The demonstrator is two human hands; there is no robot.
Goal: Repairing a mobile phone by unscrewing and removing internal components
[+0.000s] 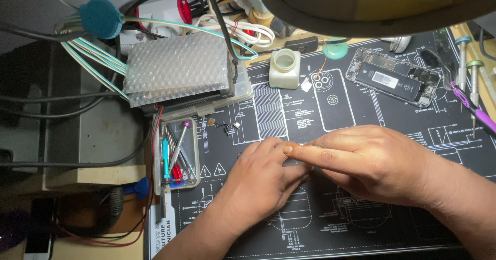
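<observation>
My left hand (pixel 261 180) and my right hand (pixel 369 162) meet over the middle of a black repair mat (pixel 361 229) with white line drawings. The right index finger stretches left and lies across the left hand's fingertips. Whatever sits between the fingers is hidden, so I cannot tell if either hand holds something. An opened phone (pixel 393 76) with its battery and boards exposed lies at the mat's back right, away from both hands. Tiny loose metal parts (pixel 227 128) lie on the mat just beyond the left hand.
A small white bottle (pixel 284 68) stands at the back centre. A clear tray (pixel 178 154) with screwdrivers lies left of the mat. A bubble-wrapped box (pixel 178 69), cables and a power strip (pixel 165 17) crowd the back left. Precision screwdrivers (pixel 467 79) lie at the right edge. A lamp shade (pixel 377 4) hangs overhead.
</observation>
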